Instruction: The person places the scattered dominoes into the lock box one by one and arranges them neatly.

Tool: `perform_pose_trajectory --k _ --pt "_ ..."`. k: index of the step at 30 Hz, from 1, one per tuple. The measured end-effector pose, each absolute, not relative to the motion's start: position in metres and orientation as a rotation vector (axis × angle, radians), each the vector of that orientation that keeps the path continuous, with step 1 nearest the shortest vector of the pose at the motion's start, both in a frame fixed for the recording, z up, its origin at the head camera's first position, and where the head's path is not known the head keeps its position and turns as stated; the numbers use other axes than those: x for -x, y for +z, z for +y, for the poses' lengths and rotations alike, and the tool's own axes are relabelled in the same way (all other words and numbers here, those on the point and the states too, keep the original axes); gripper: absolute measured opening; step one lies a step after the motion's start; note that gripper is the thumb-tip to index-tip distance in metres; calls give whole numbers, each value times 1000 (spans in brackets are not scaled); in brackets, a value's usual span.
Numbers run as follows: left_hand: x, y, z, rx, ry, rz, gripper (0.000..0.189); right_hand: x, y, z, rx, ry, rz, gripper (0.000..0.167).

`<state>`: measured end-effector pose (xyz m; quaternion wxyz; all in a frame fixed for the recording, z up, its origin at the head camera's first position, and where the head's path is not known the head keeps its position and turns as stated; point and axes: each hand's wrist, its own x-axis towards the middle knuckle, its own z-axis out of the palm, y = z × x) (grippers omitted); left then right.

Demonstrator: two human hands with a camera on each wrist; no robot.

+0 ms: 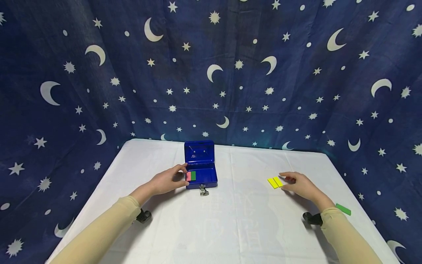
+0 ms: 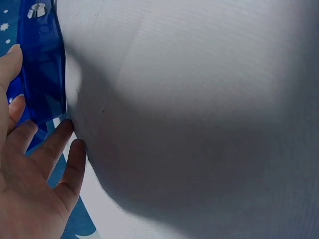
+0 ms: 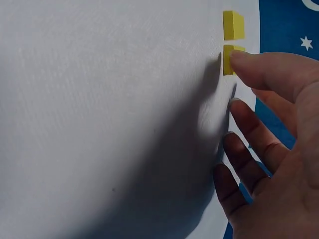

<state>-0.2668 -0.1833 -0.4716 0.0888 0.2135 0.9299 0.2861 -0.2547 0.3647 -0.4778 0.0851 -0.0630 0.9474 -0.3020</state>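
Note:
A blue metal cash box (image 1: 206, 171) stands on the table with its lid (image 1: 199, 152) raised. At the left end inside it, a pink block (image 1: 188, 176) and a green block (image 1: 193, 176) lie side by side. My left hand (image 1: 166, 180) is at the box's left end, thumb by the front corner and forefinger by the rear one. Two yellow blocks, a left one (image 1: 272, 183) and a right one (image 1: 278, 182), lie parallel on the cloth. Beside the right one is my right hand (image 1: 298, 185), its thumb and forefinger apart; in the right wrist view the thumb overlaps that block.
A latch (image 1: 203, 190) hangs at the box front. Beyond my right wrist, near the table's right edge, lies a green strip (image 1: 343, 209). White cloth (image 1: 244, 220) covers the table, and a dark blue curtain (image 1: 227, 91) with moons and stars surrounds it.

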Motion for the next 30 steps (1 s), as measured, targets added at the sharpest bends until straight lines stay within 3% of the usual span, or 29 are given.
perform_pose_trajectory --k 30 --pt "265 -469 -181 -620 851 2764 47 257 -479 364 221 -892 2797 53"
